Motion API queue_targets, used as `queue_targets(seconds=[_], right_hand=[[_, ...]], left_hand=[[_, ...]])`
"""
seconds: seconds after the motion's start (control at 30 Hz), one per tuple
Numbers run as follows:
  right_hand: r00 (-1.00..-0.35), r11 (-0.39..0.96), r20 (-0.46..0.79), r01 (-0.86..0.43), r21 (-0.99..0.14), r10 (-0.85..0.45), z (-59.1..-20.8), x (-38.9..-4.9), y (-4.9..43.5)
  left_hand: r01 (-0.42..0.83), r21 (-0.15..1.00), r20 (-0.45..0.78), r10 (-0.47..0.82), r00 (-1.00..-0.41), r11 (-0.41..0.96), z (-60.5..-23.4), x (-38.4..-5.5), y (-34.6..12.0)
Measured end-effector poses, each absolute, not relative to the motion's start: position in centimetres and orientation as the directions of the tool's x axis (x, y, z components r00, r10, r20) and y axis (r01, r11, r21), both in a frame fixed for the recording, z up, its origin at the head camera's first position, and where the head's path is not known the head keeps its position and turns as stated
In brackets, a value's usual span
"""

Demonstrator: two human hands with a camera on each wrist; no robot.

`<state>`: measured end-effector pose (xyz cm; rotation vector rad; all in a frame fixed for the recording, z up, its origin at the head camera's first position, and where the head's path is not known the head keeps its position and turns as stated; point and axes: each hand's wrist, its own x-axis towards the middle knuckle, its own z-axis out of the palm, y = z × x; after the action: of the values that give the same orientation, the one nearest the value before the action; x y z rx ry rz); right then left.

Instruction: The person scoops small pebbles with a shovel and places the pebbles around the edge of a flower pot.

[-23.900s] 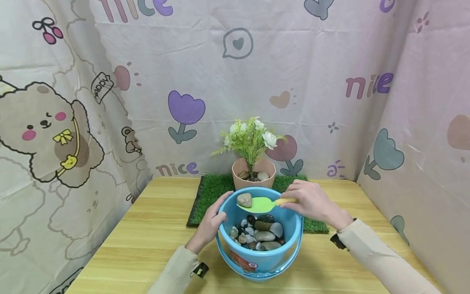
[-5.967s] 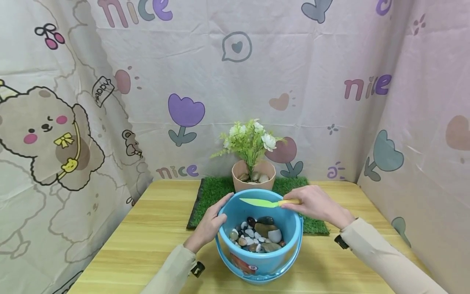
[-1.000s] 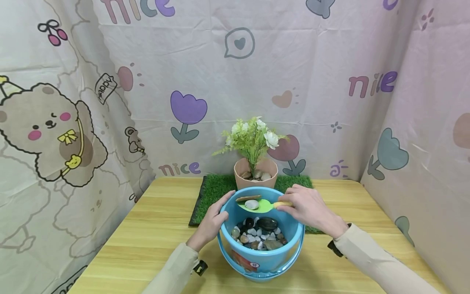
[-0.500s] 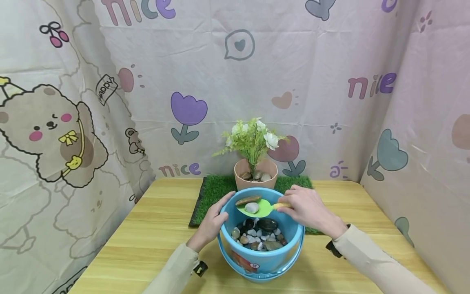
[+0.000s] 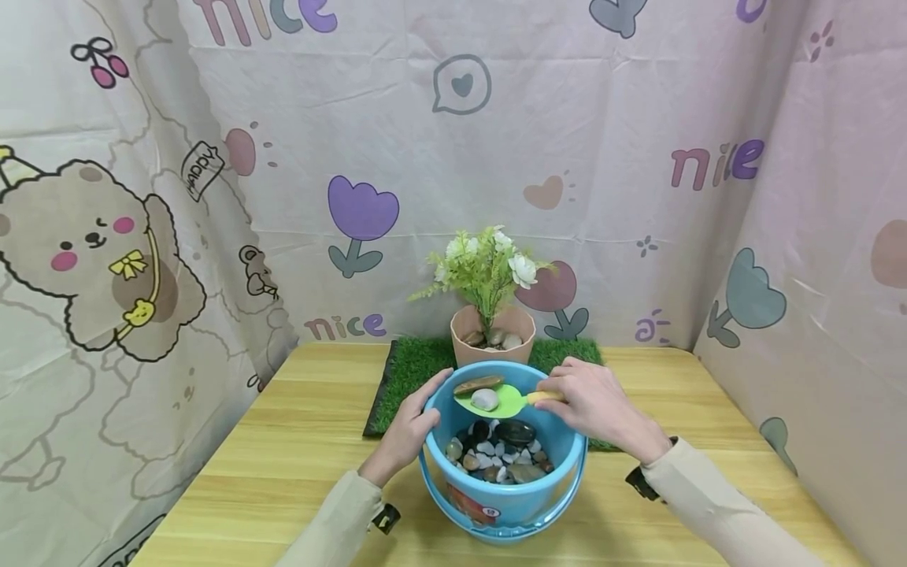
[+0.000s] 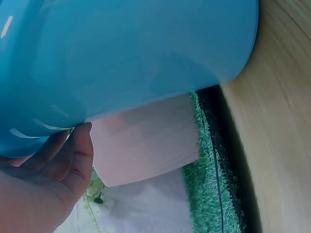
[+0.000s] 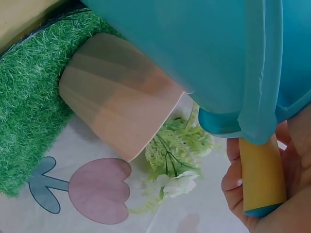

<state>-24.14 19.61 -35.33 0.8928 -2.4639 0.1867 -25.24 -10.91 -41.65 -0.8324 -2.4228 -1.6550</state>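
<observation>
My left hand [image 5: 402, 431] grips the left rim of a light blue bucket [image 5: 489, 498], thumb over the edge; the left wrist view shows its fingers on the outer wall. My right hand [image 5: 594, 402] holds a small green trowel [image 5: 512, 402] by its yellow handle [image 7: 263, 177]. The blade is over the bucket's mouth, bearing a pale grey stone [image 5: 485, 400] and a flat brown stone [image 5: 478, 385]. Below, in the bucket, lie white pebbles [image 5: 486, 448], a large black stone [image 5: 515, 431] and several others. Most of the blade's underside is hidden.
Just behind the bucket stands a pink flowerpot [image 5: 492, 356] with a white-flowered plant [image 5: 482, 272] and a few stones inside. It sits on a green turf mat [image 5: 411, 374]. The bucket's handle [image 5: 520, 529] hangs down in front, above the wooden table [image 5: 262, 457].
Earlier the trowel carried a beige stone, then nothing visible; now two stones lie on it. The large brown stone has left the bucket's pile. In the last second the blade tilted slightly.
</observation>
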Motion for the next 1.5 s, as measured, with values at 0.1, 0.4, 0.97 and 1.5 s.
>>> queue_targets(seconds=[0.1,0.4,0.97,1.5], right_hand=[[-0.663,0.779,0.508,-0.627,0.025,-0.55,-35.41,-24.11,19.6],[-0.651,0.774,0.531,-0.633,0.014,-0.542,-35.49,-24.02,19.67],[-0.679,0.792,0.521,-0.611,-0.009,-0.518,-35.39,-23.98,19.49],[-0.683,0.791,0.525,-0.611,-0.031,-0.507,-35.54,-24.63,19.59]], left_hand=[[0.485,0.834,0.371,0.383,-0.846,0.263,-41.69,-25.24,-10.94],[0.49,0.83,0.378,0.38,-0.844,0.265,-41.72,-25.23,-10.93],[0.488,0.834,0.379,0.375,-0.846,0.258,-41.83,-25.29,-10.88],[0.487,0.832,0.376,0.374,-0.847,0.265,-41.8,-25.21,-10.87]])
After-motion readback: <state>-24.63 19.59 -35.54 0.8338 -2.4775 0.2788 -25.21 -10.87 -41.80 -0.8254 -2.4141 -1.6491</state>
